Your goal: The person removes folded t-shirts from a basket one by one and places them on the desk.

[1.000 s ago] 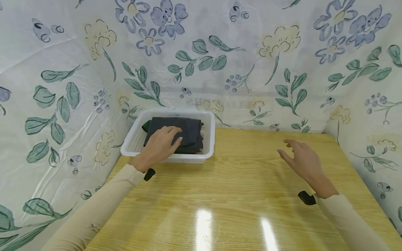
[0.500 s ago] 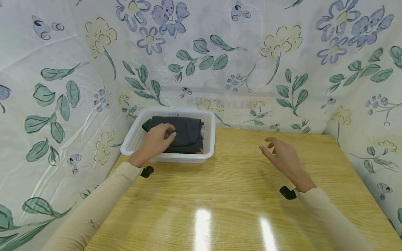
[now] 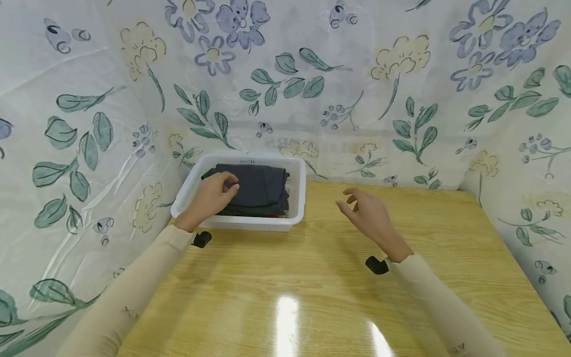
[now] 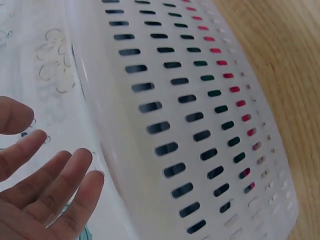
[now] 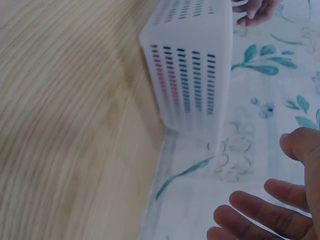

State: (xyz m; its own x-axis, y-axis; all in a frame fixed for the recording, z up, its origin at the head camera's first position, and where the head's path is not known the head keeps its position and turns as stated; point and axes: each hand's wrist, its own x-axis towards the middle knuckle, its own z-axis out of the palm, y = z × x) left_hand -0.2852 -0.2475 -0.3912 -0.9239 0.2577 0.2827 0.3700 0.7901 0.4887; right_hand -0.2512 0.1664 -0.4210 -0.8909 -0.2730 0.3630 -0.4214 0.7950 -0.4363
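Observation:
A white perforated plastic basket (image 3: 296, 198) stands on the table at the back left. Folded dark navy cloth (image 3: 258, 186) lies on top inside it, with a bit of green at its left end and red below. My left hand (image 3: 208, 196) hovers over the left part of the basket, fingers loosely bent, holding nothing. In the left wrist view its spread fingers (image 4: 75, 175) are beside the basket wall (image 4: 150, 125), where green and red cloth show through the slots. My right hand (image 3: 368, 213) is above the table, right of the basket, fingers loosely bent around nothing.
The glossy wooden table (image 3: 330, 277) runs to a floral sheet (image 3: 339, 99) hanging at the back and both sides. The basket sits close to the back sheet. Two bright light reflections show near the table's front.
My right hand has moved left across the table toward the basket. My left hand has drawn back a little to the left over the cloth. The basket has stayed put.

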